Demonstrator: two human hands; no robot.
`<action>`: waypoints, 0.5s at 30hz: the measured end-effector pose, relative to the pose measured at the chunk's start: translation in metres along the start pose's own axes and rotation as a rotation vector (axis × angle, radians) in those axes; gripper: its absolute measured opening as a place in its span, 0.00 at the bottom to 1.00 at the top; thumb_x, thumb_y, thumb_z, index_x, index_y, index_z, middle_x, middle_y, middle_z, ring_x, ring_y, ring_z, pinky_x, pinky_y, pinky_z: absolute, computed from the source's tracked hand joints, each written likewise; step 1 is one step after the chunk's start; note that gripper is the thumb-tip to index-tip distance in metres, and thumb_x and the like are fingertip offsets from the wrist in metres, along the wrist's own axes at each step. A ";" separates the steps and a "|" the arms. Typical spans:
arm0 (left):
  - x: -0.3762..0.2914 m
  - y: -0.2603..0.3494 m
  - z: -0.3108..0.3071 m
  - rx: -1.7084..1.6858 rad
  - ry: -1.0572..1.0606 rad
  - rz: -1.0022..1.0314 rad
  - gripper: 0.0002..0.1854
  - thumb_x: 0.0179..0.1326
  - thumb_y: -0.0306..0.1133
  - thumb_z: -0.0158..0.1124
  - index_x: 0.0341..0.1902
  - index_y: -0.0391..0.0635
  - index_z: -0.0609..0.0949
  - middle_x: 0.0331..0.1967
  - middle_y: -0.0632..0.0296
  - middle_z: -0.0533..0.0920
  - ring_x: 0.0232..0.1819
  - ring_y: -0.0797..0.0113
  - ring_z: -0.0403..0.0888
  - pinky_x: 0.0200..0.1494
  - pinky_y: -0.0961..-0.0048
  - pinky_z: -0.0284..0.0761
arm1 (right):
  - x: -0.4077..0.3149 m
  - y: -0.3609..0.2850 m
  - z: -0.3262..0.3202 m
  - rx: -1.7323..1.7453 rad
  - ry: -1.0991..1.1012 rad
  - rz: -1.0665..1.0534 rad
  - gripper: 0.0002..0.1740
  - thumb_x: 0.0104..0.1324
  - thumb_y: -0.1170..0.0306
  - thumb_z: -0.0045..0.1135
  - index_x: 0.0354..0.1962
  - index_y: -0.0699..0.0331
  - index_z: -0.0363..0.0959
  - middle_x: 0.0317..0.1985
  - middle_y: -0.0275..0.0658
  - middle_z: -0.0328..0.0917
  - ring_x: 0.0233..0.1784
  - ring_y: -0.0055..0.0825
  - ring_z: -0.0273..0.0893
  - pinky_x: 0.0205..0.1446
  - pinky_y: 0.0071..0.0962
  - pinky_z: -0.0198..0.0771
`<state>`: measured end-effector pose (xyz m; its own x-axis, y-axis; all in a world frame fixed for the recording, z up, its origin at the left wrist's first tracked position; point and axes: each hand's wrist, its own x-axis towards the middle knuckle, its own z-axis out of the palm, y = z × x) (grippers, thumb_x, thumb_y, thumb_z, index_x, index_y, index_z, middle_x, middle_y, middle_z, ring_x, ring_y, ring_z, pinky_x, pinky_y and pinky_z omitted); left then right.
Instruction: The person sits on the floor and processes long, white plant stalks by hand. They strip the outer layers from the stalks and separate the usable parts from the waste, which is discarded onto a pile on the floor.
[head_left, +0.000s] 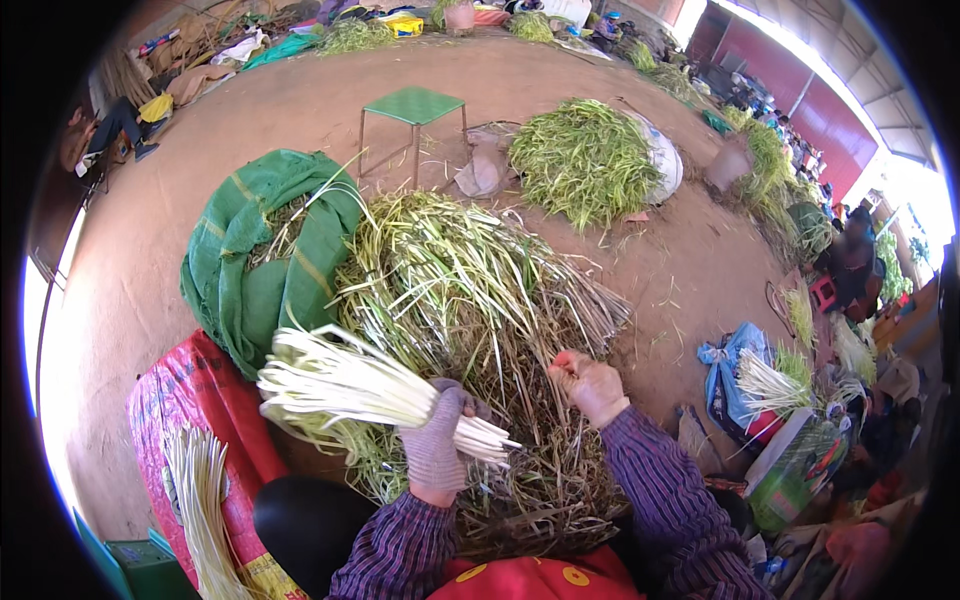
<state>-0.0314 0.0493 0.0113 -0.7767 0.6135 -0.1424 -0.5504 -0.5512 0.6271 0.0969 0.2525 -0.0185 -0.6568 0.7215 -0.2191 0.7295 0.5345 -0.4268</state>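
My left hand (436, 442), in a knitted glove, grips a bundle of pale peeled stalks (352, 381) that fans out to the left, with the cut ends poking out at the right. Bare and with curled fingers, my right hand (590, 384) is over the right side of a large heap of long leafy stalks (450, 277). Whether a stalk is between those fingers is hard to see. The heap is green and yellow on top, with dry brown stems and leaves (540, 480) nearer me. More peeled stalks (199, 487) lie on a red printed sack (244, 420) at my left.
A green woven sack (225, 247) stands left of the heap. Beyond are a green-topped stool (416, 105) and another leafy pile (585, 161) beside a white sack (663, 161). At right, peeled stalks (769, 382) rest by bags; a person (851, 262) sits farther off.
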 end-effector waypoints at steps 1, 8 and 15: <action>0.004 -0.003 -0.001 -0.064 0.055 -0.146 0.06 0.59 0.26 0.60 0.38 0.41 0.73 0.19 0.65 0.72 0.20 0.70 0.73 0.27 0.66 0.78 | 0.015 0.006 0.004 -0.120 0.103 -0.048 0.28 0.64 0.41 0.46 0.45 0.57 0.74 0.39 0.40 0.81 0.37 0.35 0.81 0.42 0.33 0.73; 0.013 -0.035 -0.029 -0.549 0.110 -0.697 0.07 0.66 0.39 0.55 0.32 0.54 0.72 0.15 0.74 0.61 0.18 0.75 0.62 0.27 0.71 0.65 | 0.067 0.025 0.039 -0.110 -0.082 0.072 0.20 0.65 0.50 0.49 0.42 0.57 0.74 0.31 0.39 0.82 0.32 0.37 0.80 0.42 0.35 0.72; 0.012 -0.034 -0.027 -0.314 0.033 -0.605 0.06 0.66 0.37 0.55 0.33 0.53 0.71 0.15 0.73 0.63 0.17 0.74 0.63 0.27 0.70 0.66 | 0.041 0.022 -0.013 1.355 -0.120 0.065 0.07 0.66 0.67 0.55 0.35 0.62 0.73 0.27 0.36 0.77 0.24 0.21 0.75 0.20 0.19 0.72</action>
<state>-0.0307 0.0603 -0.0327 -0.3101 0.8507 -0.4245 -0.9498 -0.2572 0.1784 0.0884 0.2992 -0.0250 -0.6921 0.6487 -0.3164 0.0469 -0.3970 -0.9166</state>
